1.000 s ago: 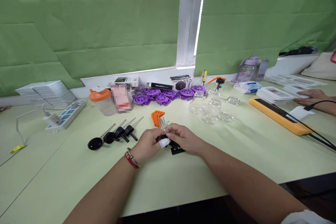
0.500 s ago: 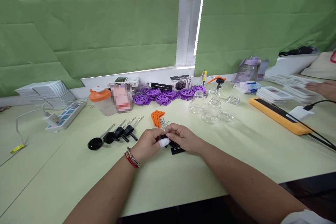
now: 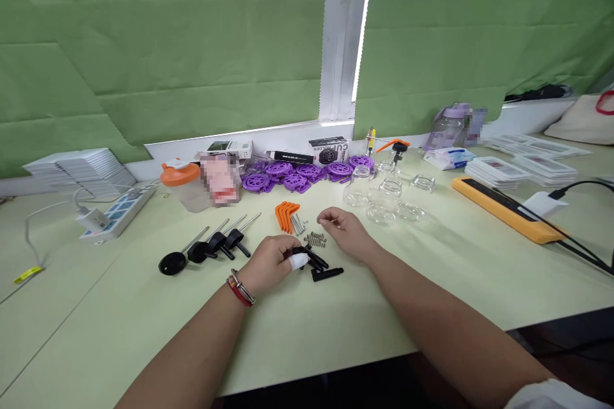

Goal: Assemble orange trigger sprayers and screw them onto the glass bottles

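My left hand, with a white wrap on one finger, is closed on a small black plastic part, mostly hidden by the fingers. Black tubes lie beside it on the table. My right hand hovers apart from the left with thumb and fingertips together; whatever they may pinch is too small to make out. Below those fingertips is a cluster of metal springs. Just left of them lie metal pins, tiny metal bits and orange bent levers.
Several black knobs with metal rods lie at left. Farther back are purple wheel-shaped parts, clear glass jars and an orange-lidded shaker. A yellow-orange power strip with cables sits at right, near stacked white frames.
My right hand has moved away from the left, up and to the right, uncovering the springs and black tubes. My left hand stays put. Another person's hand at far right has left the view.
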Demonstrator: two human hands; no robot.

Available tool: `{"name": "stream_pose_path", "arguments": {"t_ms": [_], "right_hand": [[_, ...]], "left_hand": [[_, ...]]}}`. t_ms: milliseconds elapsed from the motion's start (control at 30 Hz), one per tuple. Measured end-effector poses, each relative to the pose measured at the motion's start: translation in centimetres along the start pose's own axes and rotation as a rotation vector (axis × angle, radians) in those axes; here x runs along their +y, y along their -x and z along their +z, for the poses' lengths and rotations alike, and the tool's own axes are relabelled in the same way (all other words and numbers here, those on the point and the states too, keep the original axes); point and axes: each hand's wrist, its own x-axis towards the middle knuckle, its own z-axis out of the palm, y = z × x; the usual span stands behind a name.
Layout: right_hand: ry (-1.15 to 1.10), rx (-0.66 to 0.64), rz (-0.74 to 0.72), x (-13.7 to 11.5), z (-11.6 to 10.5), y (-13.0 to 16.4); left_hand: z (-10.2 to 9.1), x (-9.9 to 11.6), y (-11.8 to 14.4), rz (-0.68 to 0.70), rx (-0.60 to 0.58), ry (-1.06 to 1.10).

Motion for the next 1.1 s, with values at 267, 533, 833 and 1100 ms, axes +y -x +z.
{"name": "stream_pose_path", "arguments": {"t_ms": [267,533,833,1100], "right_hand": [[0.406,-0.066,0.051,1.4,-0.7,-0.6],[0.522,-0.113,0.056,1.1,-0.4,-0.7],[0.553,-0.096,0.055,0.9,-0.4,-0.5],[0.624,-0.082,0.118,0.5,0.0,-0.1]], "left_hand": [[0.0,-0.2,0.0,-0.011,0.003,0.066],[-0.1,-0.3,0.0,-0.026,-0.007,0.046],[-0.1,-0.4,0.0,-0.007,-0.008,0.042],[-0.2,-0.4,0.1,-0.004,-0.006,0.028]]}}
